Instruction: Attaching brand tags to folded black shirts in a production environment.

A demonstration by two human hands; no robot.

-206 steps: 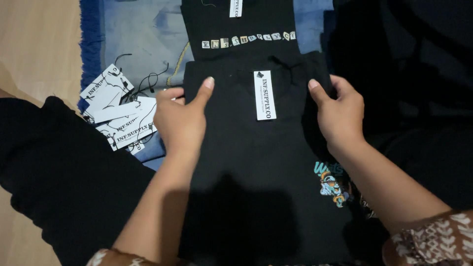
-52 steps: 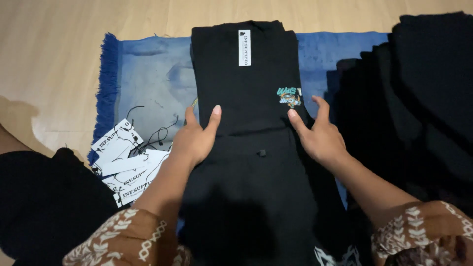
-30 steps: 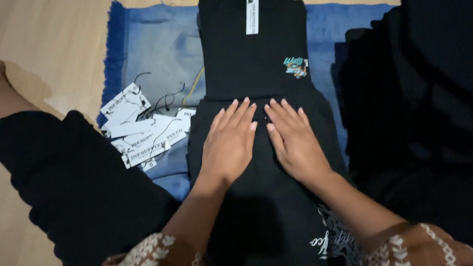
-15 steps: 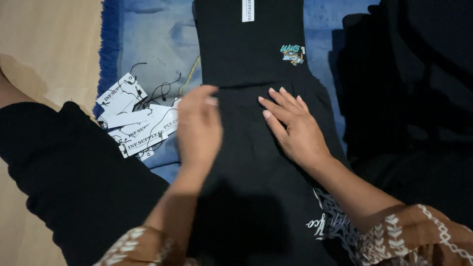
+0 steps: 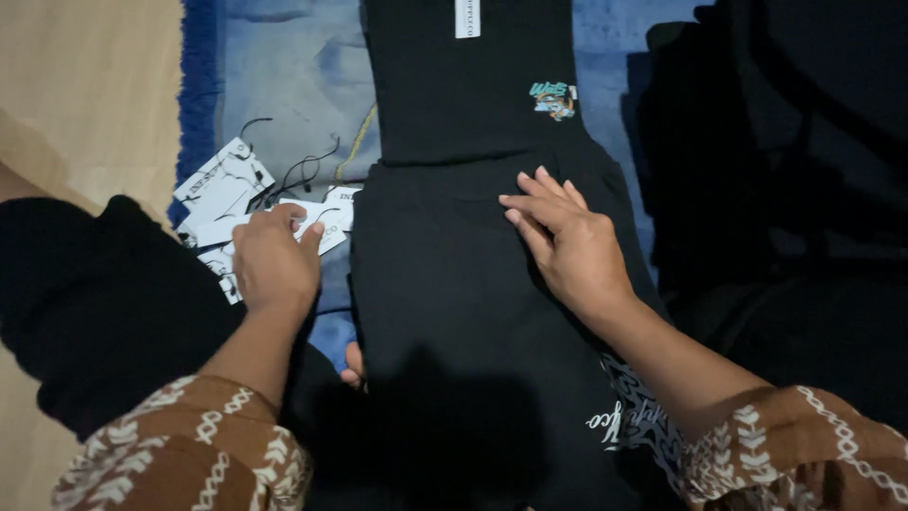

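Pressing flat on the folded black cotton shirt point(image 5: 454, 312), the right hand point(image 5: 577, 251) lies palm down with its fingers point(image 5: 539, 194) spread open, holding nothing and only weighing the cloth just below the fold line. The left hand point(image 5: 274, 265) is off the garment, resting on the pile of white paper swing tags with black strings point(image 5: 227, 203) beside it; its fingers curl loosely over the top tag, and I cannot tell whether they pinch one or merely touch it. The shirt lies lengthwise in the middle of the view on a blue fringed mat point(image 5: 284, 104) spread over the pale wooden floor point(image 5: 85, 95), with a second black shirt bearing a small teal chest print point(image 5: 553, 99) and a white neck label point(image 5: 467, 17) lying just above it, touching its upper edge. A stack of dark garments point(image 5: 794, 161) sits to the right, near but apart.

To do this well, I judge the right palm should keep even pressure so the fold stays square while the left hand works. One tag should be lifted by its string alone, so the others do not drag along. The tangled strings look likely to snag, so a slow separation seems wise.
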